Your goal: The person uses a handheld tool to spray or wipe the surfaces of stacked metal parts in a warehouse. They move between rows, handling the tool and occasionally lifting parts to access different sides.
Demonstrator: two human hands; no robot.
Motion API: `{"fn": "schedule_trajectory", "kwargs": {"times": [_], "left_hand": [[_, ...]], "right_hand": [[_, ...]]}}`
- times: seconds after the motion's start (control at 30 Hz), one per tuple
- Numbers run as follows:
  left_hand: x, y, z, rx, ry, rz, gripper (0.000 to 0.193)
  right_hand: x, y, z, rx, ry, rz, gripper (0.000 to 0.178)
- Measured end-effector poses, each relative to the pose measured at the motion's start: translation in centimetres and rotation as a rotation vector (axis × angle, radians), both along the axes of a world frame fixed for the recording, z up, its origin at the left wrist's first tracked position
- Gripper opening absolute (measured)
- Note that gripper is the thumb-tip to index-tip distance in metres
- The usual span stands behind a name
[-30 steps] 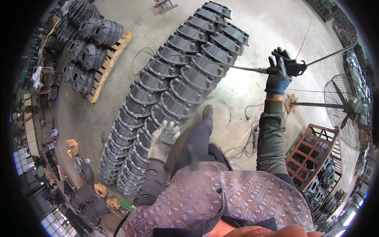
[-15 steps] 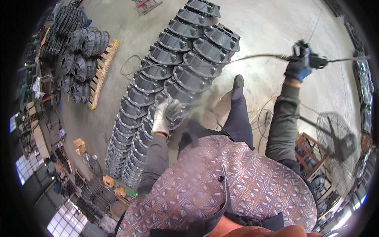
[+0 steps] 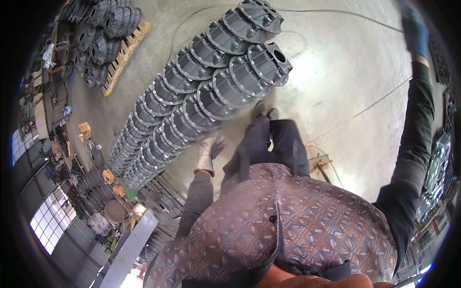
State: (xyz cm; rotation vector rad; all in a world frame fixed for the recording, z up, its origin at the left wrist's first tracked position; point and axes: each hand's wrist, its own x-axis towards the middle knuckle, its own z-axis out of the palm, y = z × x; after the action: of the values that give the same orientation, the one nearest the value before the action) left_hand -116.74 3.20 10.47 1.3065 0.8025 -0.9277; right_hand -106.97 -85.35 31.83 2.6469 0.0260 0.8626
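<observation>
My left hand (image 3: 209, 150), in a pale work glove, hangs beside the near row of dark grey ribbed metal housings (image 3: 222, 89). It appears apart from them, with loosely bent fingers and nothing in it. At the upper right my right arm stretches far out. The blue-gloved right hand (image 3: 417, 38) is smeared by motion against the dark rim of the picture. A long hose (image 3: 343, 13) crosses the top and runs up to this hand. The black gun-like tool it gripped a moment earlier is lost in the dark rim.
A second row of housings (image 3: 206, 50) lies alongside the first on the concrete floor. More castings are stacked on a wooden pallet (image 3: 126, 57) at the upper left. A wooden block (image 3: 319, 164) sits right of my legs. A grey beam (image 3: 129, 249) stands lower left.
My view has shifted along the rows, and my feet now stand together. My right hand has swung up and out to the right, taking the hose along. My left hand hangs lower, away from the housings.
</observation>
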Motion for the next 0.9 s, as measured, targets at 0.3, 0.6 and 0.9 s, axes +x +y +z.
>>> {"fn": "schedule_trajectory", "kwargs": {"times": [0.3,0.6,0.9], "left_hand": [[9.0,-19.3,-10.9,0.280,-0.498,-0.932,0.048],[18.9,-45.1,-25.8,0.558,-1.230,-1.829,0.019],[22.9,-52.5,-43.0,0.611,-0.654,-2.382,0.045]], "right_hand": [[-1.2,7.7,-35.6,0.352,1.348,-0.289,0.026],[1.2,2.5,-51.4,0.357,1.476,0.006,0.029],[-6.4,-1.5,-58.7,0.435,1.473,-0.237,0.023]]}}
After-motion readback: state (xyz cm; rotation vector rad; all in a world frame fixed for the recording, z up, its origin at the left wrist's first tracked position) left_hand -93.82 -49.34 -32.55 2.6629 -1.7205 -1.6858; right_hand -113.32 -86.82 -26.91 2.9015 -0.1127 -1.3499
